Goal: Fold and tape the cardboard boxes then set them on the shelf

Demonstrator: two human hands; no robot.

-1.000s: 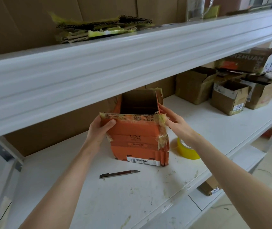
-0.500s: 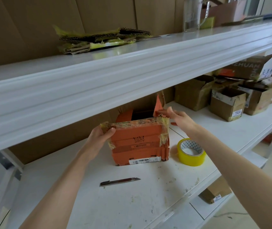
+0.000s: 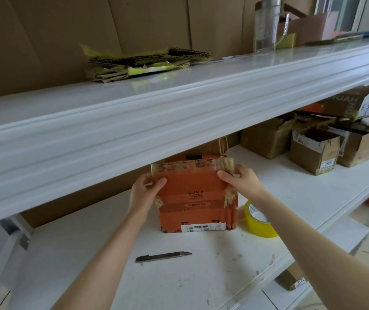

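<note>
The orange cardboard box (image 3: pixel 192 198) stood on the lower shelf (image 3: pixel 85 271), its top close under the upper shelf edge (image 3: pixel 179 113), with the yellow tape roll (image 3: pixel 260 223) just beside it. The left hand (image 3: pixel 144 191) and right hand (image 3: pixel 242 182) gripped its tape-frayed upper corners.

A small brown box (image 3: pixel 306 151) bears a label reading 7508, a tilted box (image 3: pixel 344 101) shows ZHUAN, and a lower-shelf box (image 3: pixel 289 279) reads 4292.

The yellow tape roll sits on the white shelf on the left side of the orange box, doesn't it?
Not quite. The yellow tape roll does sit on the white shelf, but it is on the right side of the orange box, not the left. The head view shows it close beside the box's right lower corner.
</note>
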